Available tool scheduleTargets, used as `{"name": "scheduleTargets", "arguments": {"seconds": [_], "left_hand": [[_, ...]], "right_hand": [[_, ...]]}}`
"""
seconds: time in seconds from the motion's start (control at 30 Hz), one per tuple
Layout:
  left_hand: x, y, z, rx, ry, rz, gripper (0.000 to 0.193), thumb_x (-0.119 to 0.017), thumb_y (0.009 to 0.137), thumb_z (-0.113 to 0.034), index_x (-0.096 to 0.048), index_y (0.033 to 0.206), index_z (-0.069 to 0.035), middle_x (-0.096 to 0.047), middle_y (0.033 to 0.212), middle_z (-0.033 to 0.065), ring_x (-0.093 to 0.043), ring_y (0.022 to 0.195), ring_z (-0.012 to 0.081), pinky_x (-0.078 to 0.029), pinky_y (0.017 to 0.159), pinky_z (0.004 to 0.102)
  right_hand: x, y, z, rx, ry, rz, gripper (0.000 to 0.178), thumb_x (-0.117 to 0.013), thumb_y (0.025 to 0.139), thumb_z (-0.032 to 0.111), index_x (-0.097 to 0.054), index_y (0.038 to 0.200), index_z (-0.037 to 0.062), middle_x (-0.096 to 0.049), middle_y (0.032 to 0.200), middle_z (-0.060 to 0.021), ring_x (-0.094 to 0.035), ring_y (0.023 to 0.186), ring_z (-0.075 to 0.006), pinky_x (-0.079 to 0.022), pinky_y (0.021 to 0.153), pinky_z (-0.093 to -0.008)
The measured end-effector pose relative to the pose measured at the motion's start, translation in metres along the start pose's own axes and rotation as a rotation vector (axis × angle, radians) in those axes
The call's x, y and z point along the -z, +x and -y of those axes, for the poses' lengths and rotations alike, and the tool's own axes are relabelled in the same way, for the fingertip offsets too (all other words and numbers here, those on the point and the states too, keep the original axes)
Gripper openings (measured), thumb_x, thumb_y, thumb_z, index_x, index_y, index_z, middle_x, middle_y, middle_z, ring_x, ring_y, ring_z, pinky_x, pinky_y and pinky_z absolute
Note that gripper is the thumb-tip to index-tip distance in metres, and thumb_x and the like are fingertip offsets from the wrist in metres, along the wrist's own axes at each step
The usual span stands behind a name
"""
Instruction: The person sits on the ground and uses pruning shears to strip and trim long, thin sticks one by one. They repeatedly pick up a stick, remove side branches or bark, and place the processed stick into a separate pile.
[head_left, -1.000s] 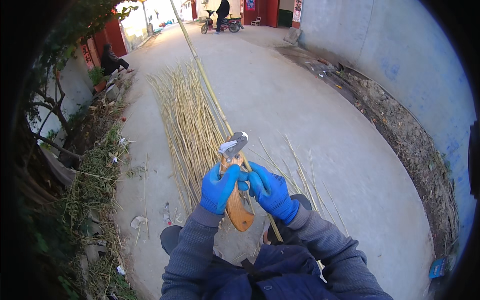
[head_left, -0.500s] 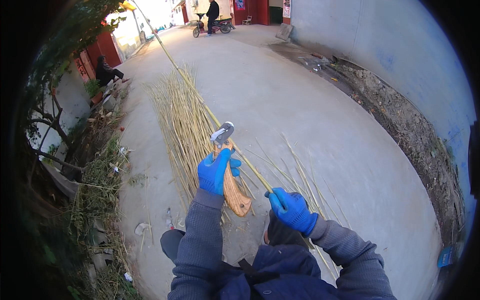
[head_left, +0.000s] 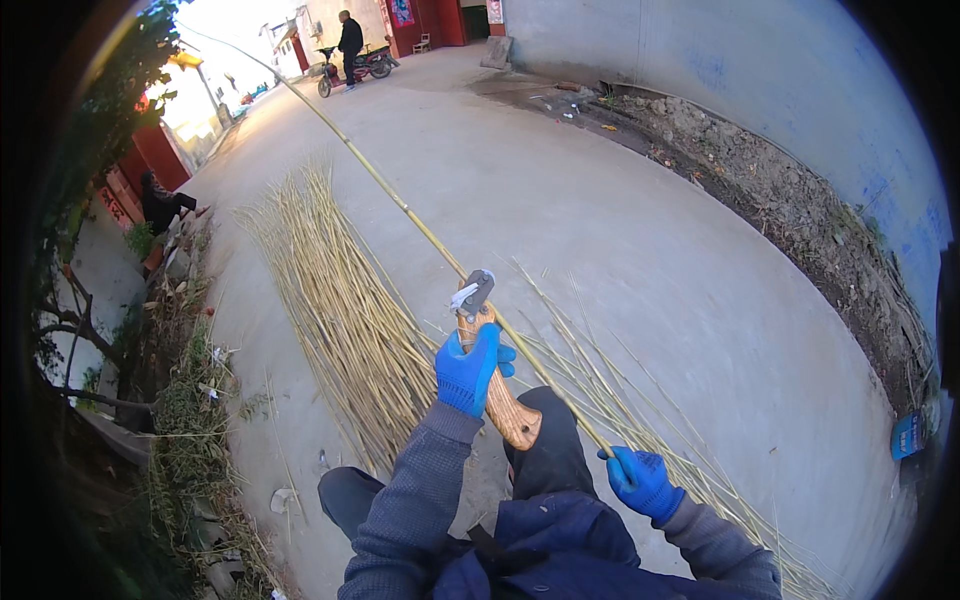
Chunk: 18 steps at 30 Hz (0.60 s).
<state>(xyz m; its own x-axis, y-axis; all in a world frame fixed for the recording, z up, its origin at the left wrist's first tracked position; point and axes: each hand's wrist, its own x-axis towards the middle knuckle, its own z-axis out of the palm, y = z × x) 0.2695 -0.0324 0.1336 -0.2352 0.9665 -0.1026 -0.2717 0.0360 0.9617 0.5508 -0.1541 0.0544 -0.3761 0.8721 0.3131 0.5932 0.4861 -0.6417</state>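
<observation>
My left hand, in a blue work glove, is closed round a wooden-handled cutting tool. Its metal head, with white wrapping on one side, lies against a long yellowish cane. In a matching glove, my right hand grips the thick near end of that cane. The cane slants from the lower right up past the tool, thinning toward the far upper left. Beyond my left hand, a large bundle of canes lies on the ground. Several loose canes are strewn to the right.
Weeds and rubble line the left side, below a tree. A dirt strip runs along the pale wall on the right. Far off, one person stands beside a motorbike; another sits at the left.
My right hand has drawn the cane toward the lower right, away from my left hand. The tool has shifted slightly right and down. My view has turned somewhat rightward.
</observation>
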Motion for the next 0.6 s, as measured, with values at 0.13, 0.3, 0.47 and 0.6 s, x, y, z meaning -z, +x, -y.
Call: {"name": "scheduleTargets", "arguments": {"seconds": [0.13,0.3,0.47,0.6], "left_hand": [[-0.011,-0.009,0.013,0.034,0.052,0.017,0.026,-0.061,0.095,-0.020,-0.060,0.107,0.002,-0.066,0.076,0.0119,-0.066,0.064,0.0190,-0.056,0.055,0.0310],[-0.030,-0.040,0.044,0.123,0.038,0.125,0.022,-0.060,0.096,-0.018,-0.059,0.106,0.002,-0.065,0.075,0.0103,-0.065,0.063,0.0172,-0.056,0.055,0.0299],[-0.056,-0.092,0.091,0.141,0.079,0.270,0.021,-0.062,0.094,-0.012,-0.058,0.110,0.001,-0.065,0.077,0.0078,-0.065,0.065,0.0138,-0.055,0.058,0.0285],[-0.070,-0.115,0.099,0.145,0.051,0.287,0.023,-0.062,0.094,-0.011,-0.058,0.113,0.001,-0.064,0.079,0.0063,-0.065,0.066,0.0124,-0.055,0.058,0.0274]], "right_hand": [[0.002,-0.017,-0.012,-0.027,0.001,0.042,0.016,-0.061,0.085,0.008,-0.065,0.100,0.0043,-0.056,0.059,-0.0140,-0.058,0.049,-0.0305,-0.044,0.048,-0.0407],[0.006,-0.040,-0.019,-0.156,0.105,0.041,0.021,-0.061,0.085,0.008,-0.065,0.106,0.0035,-0.057,0.060,-0.0148,-0.059,0.051,-0.0307,-0.045,0.049,-0.0395],[0.016,-0.045,-0.023,-0.372,0.281,-0.011,0.026,-0.057,0.092,0.014,-0.063,0.114,0.0014,-0.061,0.061,-0.0116,-0.064,0.055,-0.0237,-0.049,0.053,-0.0363],[0.021,-0.025,-0.021,-0.368,0.348,-0.057,0.027,-0.054,0.095,0.017,-0.062,0.117,0.0017,-0.063,0.062,-0.0100,-0.066,0.058,-0.0213,-0.050,0.055,-0.0345]]}}
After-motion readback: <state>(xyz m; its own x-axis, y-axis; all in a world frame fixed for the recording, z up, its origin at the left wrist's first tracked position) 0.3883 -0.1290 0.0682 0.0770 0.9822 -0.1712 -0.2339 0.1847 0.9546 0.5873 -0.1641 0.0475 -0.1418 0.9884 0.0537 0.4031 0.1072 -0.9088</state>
